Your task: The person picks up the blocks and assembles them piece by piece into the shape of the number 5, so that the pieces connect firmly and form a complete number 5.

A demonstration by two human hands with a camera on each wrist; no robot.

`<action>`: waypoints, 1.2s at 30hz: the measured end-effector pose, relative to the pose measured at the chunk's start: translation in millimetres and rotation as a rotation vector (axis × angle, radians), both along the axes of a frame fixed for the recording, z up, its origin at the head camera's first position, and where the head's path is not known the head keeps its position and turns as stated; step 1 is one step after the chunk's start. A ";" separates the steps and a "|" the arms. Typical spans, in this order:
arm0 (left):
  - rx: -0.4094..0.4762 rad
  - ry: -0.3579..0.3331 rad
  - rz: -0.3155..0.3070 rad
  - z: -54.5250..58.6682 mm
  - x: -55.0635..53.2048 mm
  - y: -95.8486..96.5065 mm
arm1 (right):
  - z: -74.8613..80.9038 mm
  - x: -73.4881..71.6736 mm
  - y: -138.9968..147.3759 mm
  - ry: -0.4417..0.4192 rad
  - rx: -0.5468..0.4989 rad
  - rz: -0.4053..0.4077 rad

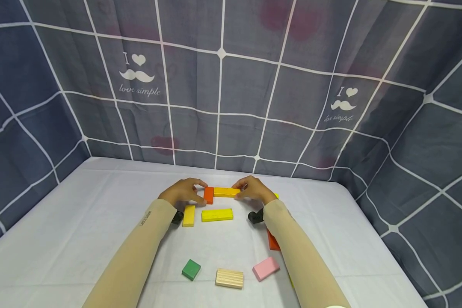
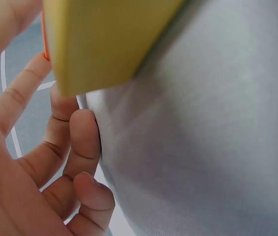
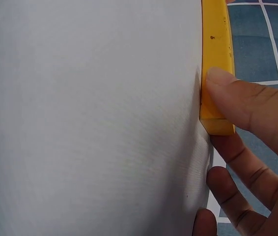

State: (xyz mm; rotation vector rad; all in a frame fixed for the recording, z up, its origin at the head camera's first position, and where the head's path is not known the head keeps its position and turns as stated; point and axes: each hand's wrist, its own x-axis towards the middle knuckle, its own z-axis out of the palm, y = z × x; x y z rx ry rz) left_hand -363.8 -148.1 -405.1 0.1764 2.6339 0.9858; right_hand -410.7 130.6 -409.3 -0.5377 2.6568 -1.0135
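At the far side of the table, a red-orange block stands end-on against the left end of a long golden-yellow block. My left hand pinches the red-orange block between thumb and forefinger; only its thin edge shows in the left wrist view. The golden-yellow block's right end is between the thumb and fingers of my right hand, and the thumb lies on its face in the right wrist view. A short yellow block lies close by my left wrist, and a brighter yellow block lies between the forearms.
Nearer the front lie a green block, a ribbed wooden block and a pink block. Another red block is partly hidden by my right forearm. A dark checked curtain encloses the white table.
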 end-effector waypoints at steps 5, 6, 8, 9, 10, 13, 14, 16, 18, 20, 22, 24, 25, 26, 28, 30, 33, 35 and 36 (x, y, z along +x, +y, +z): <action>-0.003 -0.006 0.002 0.4 -0.5 0.5 | 0.2 0.0 -0.1 -0.002 0.007 -0.002; -0.001 -0.008 0.004 0.4 -0.6 0.5 | 0.3 -0.1 -0.3 -0.001 0.007 -0.001; 0.001 -0.012 0.008 0.5 -0.7 0.4 | 0.2 -0.7 -0.8 -0.003 0.005 -0.001; 0.000 -0.013 0.009 0.5 -0.9 0.3 | 0.1 -1.1 -1.1 -0.004 0.004 -0.002; 0.000 -0.014 0.010 0.6 -1.1 0.2 | 0.0 -1.5 -1.3 -0.005 0.002 -0.003; -0.007 -0.014 0.014 0.6 -2.1 0.4 | -0.8 -3.1 -1.5 -0.003 0.000 -0.003; -0.009 -0.011 0.014 0.7 -2.4 0.6 | -1.0 -3.4 -1.4 -0.002 0.001 -0.003; -0.013 -0.005 0.015 0.9 -3.0 0.9 | -0.9 -3.6 -1.1 0.002 0.004 0.000; -0.018 -0.001 0.014 0.9 -3.4 1.0 | -0.4 -3.2 -0.8 0.003 0.008 0.007; -0.022 0.002 0.009 0.6 -3.8 0.5 | 0.7 -2.3 -0.1 0.003 0.012 0.018; -0.015 0.002 0.004 0.0 -3.8 -0.7 | 2.0 -1.5 1.2 0.000 0.011 0.032; 0.004 0.003 -0.009 -0.3 -3.1 -2.8 | 2.5 -1.3 3.5 -0.013 -0.008 0.043; 0.016 0.005 -0.019 -0.4 -2.6 -4.3 | 2.9 -1.1 4.9 -0.019 -0.024 0.048; 0.032 0.004 -0.026 -0.1 -2.0 -6.0 | 2.9 -1.1 6.3 -0.029 -0.045 0.052; 0.062 0.006 -0.043 0.7 -0.9 -10.1 | 2.2 -1.5 9.4 -0.043 -0.094 0.055; 0.090 0.013 -0.066 1.8 -0.6 -14.4 | 1.7 -1.2 12.3 -0.058 -0.143 0.046; 0.114 0.032 -0.106 3.3 -1.1 -19.9 | 0.1 -0.8 17.0 -0.080 -0.188 0.012; 0.121 0.041 -0.126 3.6 -1.2 -23.2 | 0.1 0.5 19.2 -0.089 -0.199 -0.015; 0.123 0.040 -0.129 3.5 -0.9 -24.7 | 0.4 1.3 19.9 -0.090 -0.203 -0.026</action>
